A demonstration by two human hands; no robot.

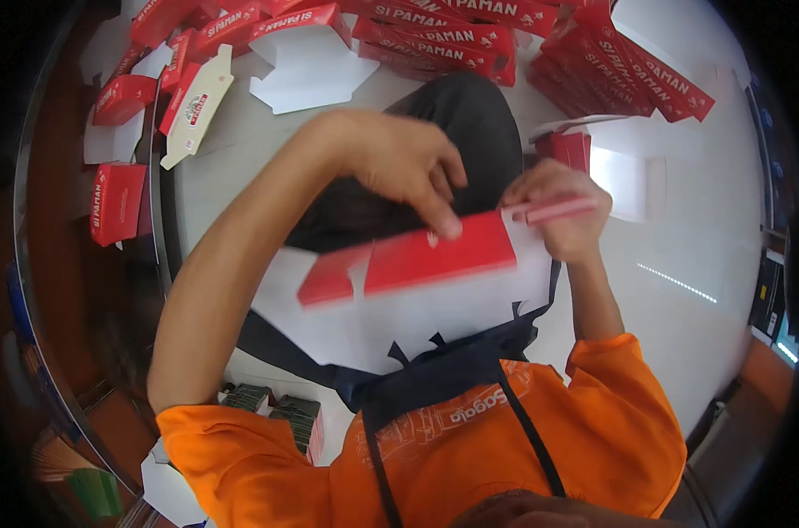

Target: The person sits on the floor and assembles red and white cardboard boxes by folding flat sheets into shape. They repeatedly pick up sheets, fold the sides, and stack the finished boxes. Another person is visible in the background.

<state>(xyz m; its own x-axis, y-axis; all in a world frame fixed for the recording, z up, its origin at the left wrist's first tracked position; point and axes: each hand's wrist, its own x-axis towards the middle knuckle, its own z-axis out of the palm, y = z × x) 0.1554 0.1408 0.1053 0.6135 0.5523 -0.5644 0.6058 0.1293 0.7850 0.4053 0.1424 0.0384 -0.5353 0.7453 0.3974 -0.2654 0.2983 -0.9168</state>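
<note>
A partly folded cardboard box (417,321), red outside and white inside, lies across my lap. One red panel is folded over its white inner face, with a smaller red flap at its left end. My left hand (408,167) reaches over the far side with its fingers loosely bent and apart, its thumb at the red panel's far edge. At the right end, my right hand (565,211) is closed on a side flap of the box, which is bent up and shows pale red. Both the hand and the flap are slightly blurred.
Many red boxes (434,42) lie in a heap beyond my legs. Beside it, a box with white flaps (307,70) stands open. More red boxes (619,75) lean at the far right, and one box (117,204) lies at the left. Dark patterned packs (298,422) sit near my left side.
</note>
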